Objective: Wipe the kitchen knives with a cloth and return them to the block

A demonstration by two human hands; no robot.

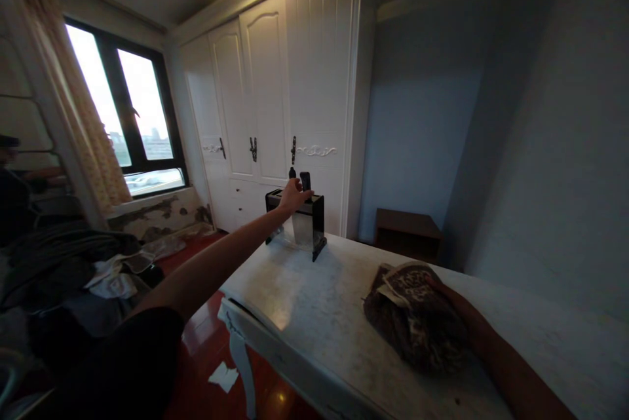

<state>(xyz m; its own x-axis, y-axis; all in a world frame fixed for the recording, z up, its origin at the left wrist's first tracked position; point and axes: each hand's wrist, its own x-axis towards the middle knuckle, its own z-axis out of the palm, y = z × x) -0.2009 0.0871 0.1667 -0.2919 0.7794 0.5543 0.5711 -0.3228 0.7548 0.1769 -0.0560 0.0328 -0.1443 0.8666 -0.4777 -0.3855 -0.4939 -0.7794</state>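
Reaching out to twelve o'clock, a person's left hand (295, 196) is at the top of a dark-framed stand (301, 227) with a pale side panel, set at the far end of a white bench (304, 295). Its thumb and fingers are partly curled and a little apart, beside two dark upright pieces (305, 180); whether they have hold of either, I cannot tell. At two o'clock, the right hand (441, 289) lies against a bunched brown patterned cloth (417, 322) on the bench, its fingers too shadowed to show a grip. The step in hand seems to be handling the upright pieces at the stand; the next move would call for a sure pinch on one, the stand kept steady. Counting: two hands, one stand, two upright pieces, one cloth, one bench. Beyond it, at one o'clock, is one low brown cabinet (409, 223); at ten, one white scrap (224, 376) on the floor.
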